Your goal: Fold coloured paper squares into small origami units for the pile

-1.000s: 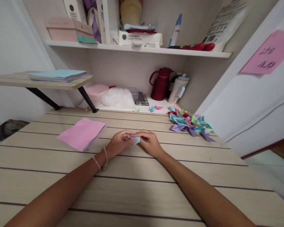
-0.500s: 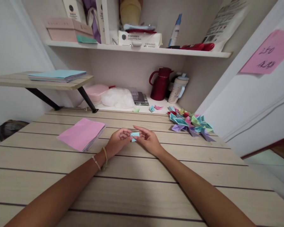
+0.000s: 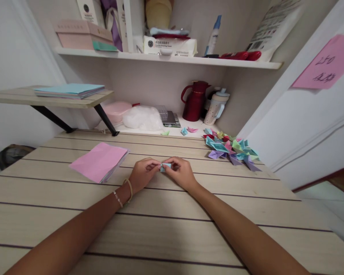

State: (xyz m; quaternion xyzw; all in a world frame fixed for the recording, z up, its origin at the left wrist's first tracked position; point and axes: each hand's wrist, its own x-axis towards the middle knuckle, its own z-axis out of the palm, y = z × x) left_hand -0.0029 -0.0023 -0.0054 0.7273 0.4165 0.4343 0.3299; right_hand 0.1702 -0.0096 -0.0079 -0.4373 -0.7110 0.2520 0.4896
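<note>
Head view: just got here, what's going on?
A person is handling a small piece of blue paper over a slatted table. The left hand and the right hand both pinch it between thumb and fingers, and it looks folded. A stack of pink-topped paper lies to the left, and a pile of colourful folded paper shapes sits at the far right, both untouched.

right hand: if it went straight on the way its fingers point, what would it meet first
Past the blue paper it pinches, the right hand would probably meet the left hand, whose fingertips face it at the paper's other edge; whether they already touch is hard to tell.
</note>
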